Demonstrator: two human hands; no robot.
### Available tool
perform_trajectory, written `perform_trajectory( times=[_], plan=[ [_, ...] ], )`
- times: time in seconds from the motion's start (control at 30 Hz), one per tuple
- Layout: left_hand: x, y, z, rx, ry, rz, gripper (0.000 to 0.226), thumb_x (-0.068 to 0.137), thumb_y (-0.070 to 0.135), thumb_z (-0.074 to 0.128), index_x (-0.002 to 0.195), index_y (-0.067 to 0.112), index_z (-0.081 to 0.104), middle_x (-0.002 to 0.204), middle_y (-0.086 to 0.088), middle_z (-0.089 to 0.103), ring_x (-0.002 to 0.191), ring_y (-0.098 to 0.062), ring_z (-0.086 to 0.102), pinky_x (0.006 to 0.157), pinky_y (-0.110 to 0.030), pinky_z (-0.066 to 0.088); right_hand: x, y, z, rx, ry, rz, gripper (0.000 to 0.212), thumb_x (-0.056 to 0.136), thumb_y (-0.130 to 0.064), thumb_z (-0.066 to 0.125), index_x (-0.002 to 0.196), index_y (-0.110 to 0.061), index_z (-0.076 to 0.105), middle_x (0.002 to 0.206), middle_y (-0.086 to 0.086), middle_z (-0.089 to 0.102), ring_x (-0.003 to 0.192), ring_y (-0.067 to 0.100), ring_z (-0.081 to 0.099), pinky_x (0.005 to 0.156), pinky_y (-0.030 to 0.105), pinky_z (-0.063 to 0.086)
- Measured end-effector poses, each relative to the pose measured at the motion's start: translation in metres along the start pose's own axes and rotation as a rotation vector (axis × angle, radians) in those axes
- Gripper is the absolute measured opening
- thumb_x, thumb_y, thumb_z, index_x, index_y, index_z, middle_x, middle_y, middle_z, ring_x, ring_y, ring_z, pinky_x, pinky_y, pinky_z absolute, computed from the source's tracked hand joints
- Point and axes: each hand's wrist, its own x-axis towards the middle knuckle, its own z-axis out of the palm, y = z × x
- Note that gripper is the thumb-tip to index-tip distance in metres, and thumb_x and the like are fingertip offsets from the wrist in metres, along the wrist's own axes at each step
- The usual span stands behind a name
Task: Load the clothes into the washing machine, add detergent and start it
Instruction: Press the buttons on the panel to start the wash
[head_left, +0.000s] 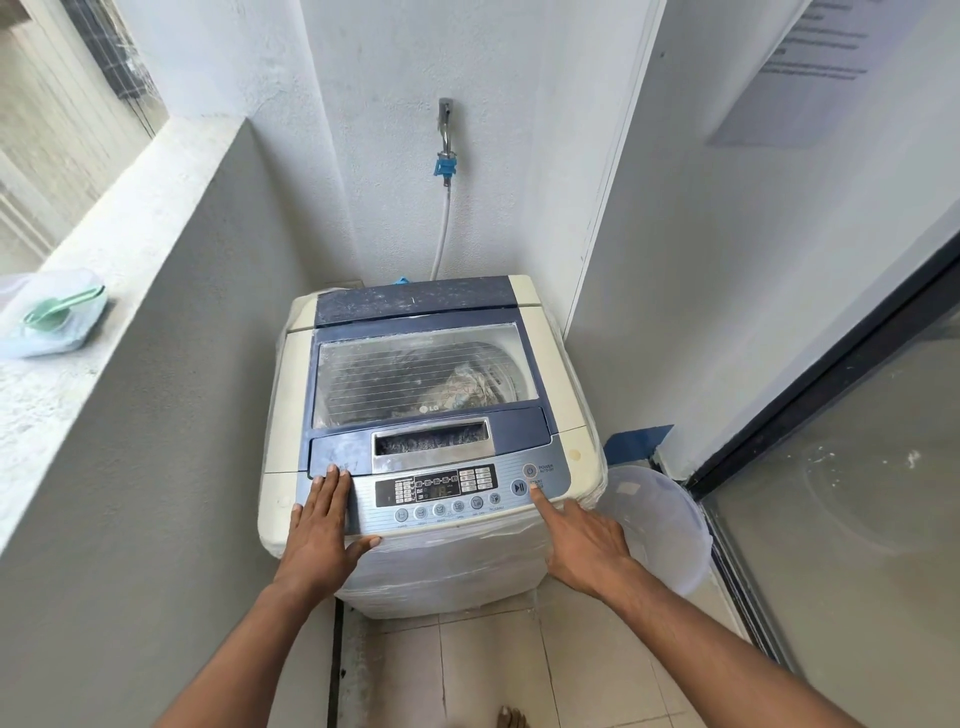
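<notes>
A: Blue-trimmed lid (421, 374) is down on the washer (415, 415), and clothes (467, 387) show through its glass, in the drum. So loading looks done, I'd say.

B: And the detergent?

A: The tub (57, 317) with its green scoop (54, 309) sits on the ledge (130, 208) at far left, well apart from the washer. Whether any powder went in, I cannot tell.

B: Which step is in hand, then?

A: Starting it, by my reckoning. The panel (436, 491) display is lit, and the right hand (587, 545) points its forefinger at the near right corner, just beside the start button (518, 487). The tip lies a touch right of and nearer than the button, not on it.

B: How are the hands held?

A: The right has one finger out and the others loosely bent, holding nothing. The left hand (322, 525) lies flat on the panel's left end, fingers straight and together, thumb hooked over the near edge, also holding nothing. Both arms reach forward from the near side.

B: What does the next move call for?

A: A small shift of the fingertip left and farther onto the button, then a firm press, with the left steadying.
</notes>
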Motion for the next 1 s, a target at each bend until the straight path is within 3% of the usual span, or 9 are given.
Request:
perform_trajectory(
  times=[0.23,0.57,0.83,1.0],
  plan=[
    [-0.001,0.000,-0.004,-0.006,-0.013,0.011,0.108,0.095,0.057,0.065,0.166,0.016,-0.005,0.174,0.004,-0.014,0.161,-0.019,-0.011,0.130,-0.051,0.005,-0.008,0.012,0.002,0.040,0.032,-0.019,0.089,0.093,-0.029,0.058,0.166,-0.033,0.008,0.116,0.005,0.068,0.106,0.030,0.067,0.084,0.041,0.056],
    [-0.002,0.004,-0.006,-0.006,-0.022,-0.002,0.107,0.096,0.056,0.064,0.166,0.018,-0.007,0.173,0.005,-0.016,0.162,-0.019,-0.011,0.130,-0.049,0.002,-0.005,0.009,0.010,0.109,0.031,-0.021,0.086,0.095,-0.035,0.058,0.166,-0.031,0.008,0.126,0.003,0.067,0.114,0.028,0.064,0.091,0.042,0.057],
    [-0.003,0.002,-0.005,-0.014,-0.010,0.010,0.106,0.096,0.057,0.063,0.166,0.019,-0.008,0.172,0.006,-0.017,0.159,-0.014,-0.015,0.131,-0.048,0.001,0.000,0.004,0.010,0.154,0.060,-0.011,0.080,0.097,-0.038,0.057,0.165,-0.026,0.016,0.124,0.001,0.069,0.112,0.025,0.067,0.087,0.039,0.057],
    [-0.005,0.002,-0.004,-0.031,0.009,0.019,0.105,0.096,0.057,0.063,0.166,0.021,-0.007,0.172,0.008,-0.017,0.158,-0.013,-0.015,0.131,-0.048,0.001,-0.006,-0.003,0.017,0.184,0.080,0.003,0.084,0.099,-0.042,0.055,0.166,-0.025,0.008,0.116,-0.001,0.070,0.103,0.023,0.068,0.080,0.038,0.058]
  ],
)
